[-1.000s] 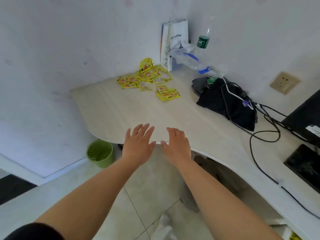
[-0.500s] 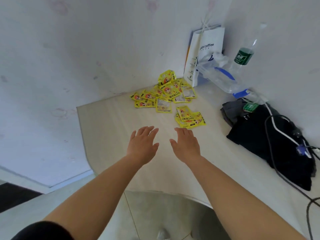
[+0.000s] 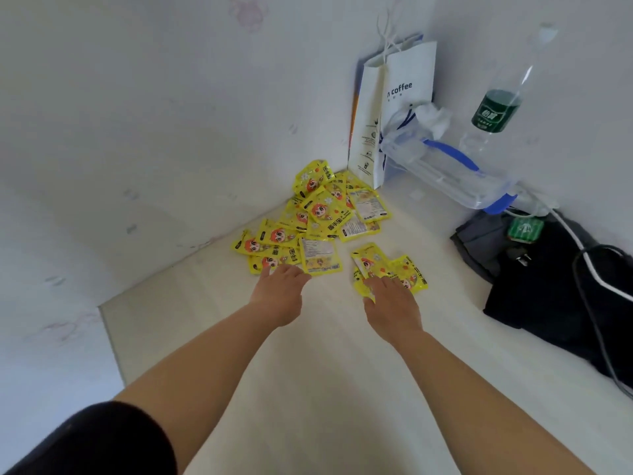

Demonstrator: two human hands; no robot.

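The word "coffee", preceded by a cut-off "n", is printed in dark letters on the white paper bag (image 3: 407, 94) stood upright in the far corner of the surface (image 3: 308, 389); small icons and fine print run down its side fold but cannot be read. A green label with pale characters, too small to be made out, is wrapped round the clear bottle (image 3: 496, 111) at the far right edge, and a clear plastic container (image 3: 445, 173) with a blue handle is laid between bottle and bag. A black bundle (image 3: 548, 303), crossed by cables, is placed along the right edge. The yellow sachets (image 3: 322, 214) are heaped in the far corner, just in front of the bag, overlapping one another. Each is bright yellow and glossy, printed with a cartoon face under orange-red hair, white flower shapes and a band of bold characters; several are turned over, so a pale panel of fine print is shown. A smaller cluster (image 3: 387, 265) of the same sachets is set slightly apart, on the near right of the heap. The left hand (image 3: 279, 296) is stretched out with straight fingers at the near edge of the heap, its grip released; whether a sachet is touched cannot be told. The right hand (image 3: 394, 303) is laid palm down on the smaller cluster, fingers spread flat, its grip released too
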